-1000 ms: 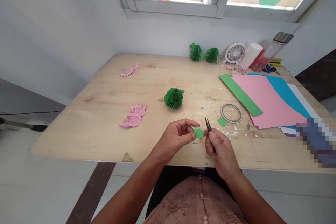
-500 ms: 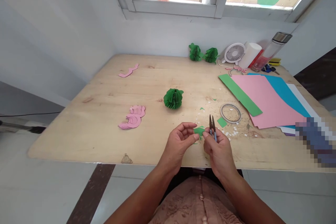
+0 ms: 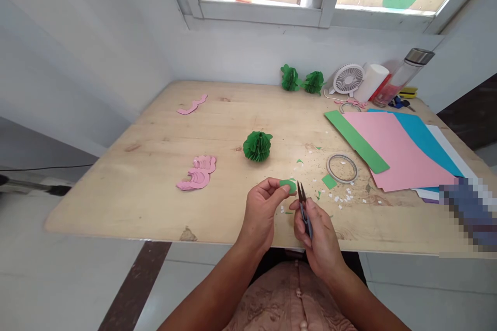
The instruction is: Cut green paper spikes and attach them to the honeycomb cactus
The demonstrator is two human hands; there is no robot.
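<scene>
left hand [image 3: 261, 212] pinches a small green paper piece [image 3: 286, 185] between thumb and fingers, over the near part of the wooden table [image 3: 128, 191]. right hand [image 3: 320, 230] grips small scissors [image 3: 304, 210], blades slightly parted and pointing away from the body, tips just beside the paper. pleated green paper ball [image 3: 258, 146] sits beyond the left hand; green square [image 3: 329, 181] just beside a ring-shaped roll [image 3: 329, 168], white scraps [image 3: 336, 199] scattered near.
</scene>
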